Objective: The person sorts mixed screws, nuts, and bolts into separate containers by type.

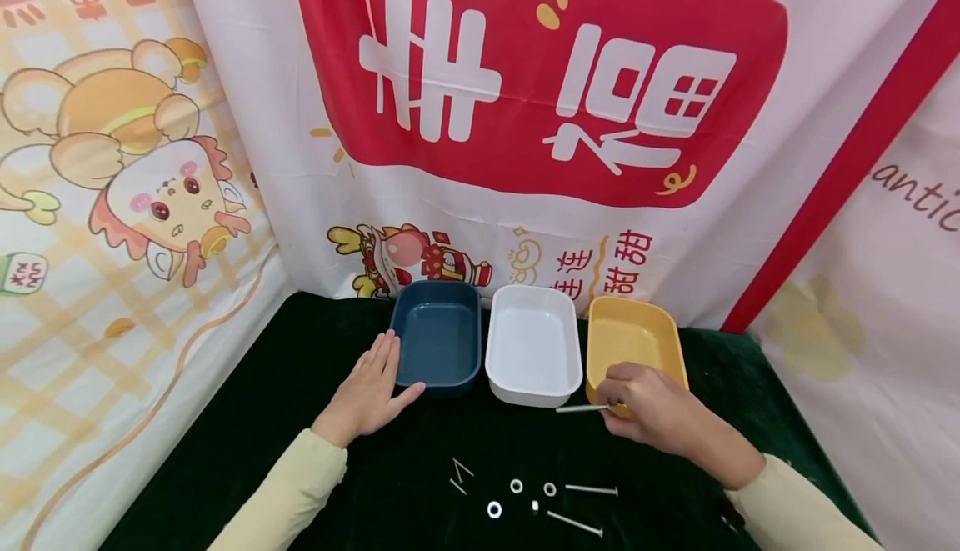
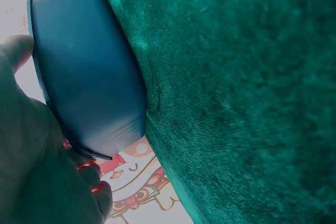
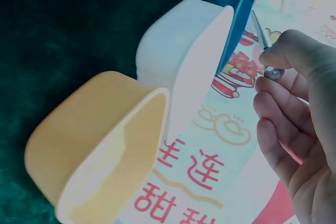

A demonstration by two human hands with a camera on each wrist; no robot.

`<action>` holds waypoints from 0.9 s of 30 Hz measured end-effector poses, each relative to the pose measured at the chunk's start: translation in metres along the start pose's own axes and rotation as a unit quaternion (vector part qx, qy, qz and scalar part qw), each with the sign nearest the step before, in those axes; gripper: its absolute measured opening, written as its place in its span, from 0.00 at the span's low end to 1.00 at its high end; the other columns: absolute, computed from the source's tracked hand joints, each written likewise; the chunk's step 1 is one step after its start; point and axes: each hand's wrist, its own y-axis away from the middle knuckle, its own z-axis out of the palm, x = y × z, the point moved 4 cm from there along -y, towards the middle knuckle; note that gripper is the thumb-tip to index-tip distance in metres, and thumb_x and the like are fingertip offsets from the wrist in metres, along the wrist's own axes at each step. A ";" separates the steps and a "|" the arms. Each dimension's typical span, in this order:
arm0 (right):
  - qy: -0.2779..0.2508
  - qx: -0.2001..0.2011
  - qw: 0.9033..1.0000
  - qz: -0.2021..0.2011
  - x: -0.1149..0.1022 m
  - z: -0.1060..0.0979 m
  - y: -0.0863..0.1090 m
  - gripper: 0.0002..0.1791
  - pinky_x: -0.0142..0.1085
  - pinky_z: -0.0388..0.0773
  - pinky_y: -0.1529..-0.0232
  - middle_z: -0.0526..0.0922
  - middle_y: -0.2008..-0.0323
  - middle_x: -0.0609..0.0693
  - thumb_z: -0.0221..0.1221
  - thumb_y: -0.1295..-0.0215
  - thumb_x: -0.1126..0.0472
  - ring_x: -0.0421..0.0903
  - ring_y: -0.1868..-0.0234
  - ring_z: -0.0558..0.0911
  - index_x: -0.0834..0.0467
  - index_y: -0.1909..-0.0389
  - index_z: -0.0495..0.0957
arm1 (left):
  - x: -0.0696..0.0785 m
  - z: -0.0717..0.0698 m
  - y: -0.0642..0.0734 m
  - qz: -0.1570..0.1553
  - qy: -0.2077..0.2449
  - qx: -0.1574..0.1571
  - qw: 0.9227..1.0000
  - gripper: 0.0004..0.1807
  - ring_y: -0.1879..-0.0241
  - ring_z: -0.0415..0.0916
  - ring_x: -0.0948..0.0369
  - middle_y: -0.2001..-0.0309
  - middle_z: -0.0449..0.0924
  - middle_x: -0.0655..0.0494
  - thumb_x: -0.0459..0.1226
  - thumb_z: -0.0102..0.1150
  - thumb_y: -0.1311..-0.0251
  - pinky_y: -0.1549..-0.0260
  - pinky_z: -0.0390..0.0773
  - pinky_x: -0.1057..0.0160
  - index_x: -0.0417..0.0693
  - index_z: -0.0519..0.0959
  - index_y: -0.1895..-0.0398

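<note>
My right hand (image 1: 652,408) pinches a long metal bolt (image 1: 581,408) between thumb and fingers, over the near edge of the yellow bin (image 1: 637,326). In the right wrist view the bolt's threaded shank (image 3: 258,27) points away and its round head lies at the fingertips. Straight-fingered, my left hand (image 1: 371,388) rests on the left rim of the dark blue bin (image 1: 438,334); the left wrist view shows the thumb (image 2: 20,48) at that rim. A white bin (image 1: 534,343) stands between the other two.
On the dark green cloth (image 1: 420,505) nearer me lie two bolts (image 1: 591,490), several nuts (image 1: 494,510) and a few thin pins (image 1: 458,486). Behind the bins hangs a printed fabric backdrop (image 1: 525,242), with more printed fabric at both sides.
</note>
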 end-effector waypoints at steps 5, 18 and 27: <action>0.001 0.036 0.999 -0.010 0.000 -0.001 -0.016 0.08 0.34 0.87 0.63 0.84 0.70 0.41 0.78 0.46 0.60 0.35 0.67 0.79 0.50 0.69 0.87 | 0.000 0.000 0.001 -0.001 0.000 0.001 1.000 0.55 0.14 0.39 0.40 0.14 0.41 0.39 0.67 0.47 0.26 0.18 0.50 0.36 0.35 0.46 0.15; 0.038 0.086 0.995 -0.035 -0.016 0.011 -0.074 0.07 0.33 0.82 0.67 0.82 0.70 0.43 0.76 0.44 0.60 0.38 0.69 0.80 0.51 0.69 0.87 | -0.003 -0.001 0.002 -0.004 -0.005 -0.004 1.000 0.56 0.14 0.38 0.41 0.13 0.39 0.39 0.69 0.43 0.27 0.18 0.48 0.36 0.36 0.45 0.15; 0.030 0.078 0.996 -0.041 -0.027 0.020 -0.123 0.05 0.32 0.78 0.68 0.81 0.72 0.43 0.72 0.40 0.61 0.40 0.70 0.78 0.50 0.70 0.85 | -0.002 -0.001 0.002 -0.003 0.004 -0.007 1.000 0.55 0.14 0.38 0.41 0.13 0.39 0.39 0.68 0.45 0.26 0.18 0.48 0.36 0.35 0.45 0.15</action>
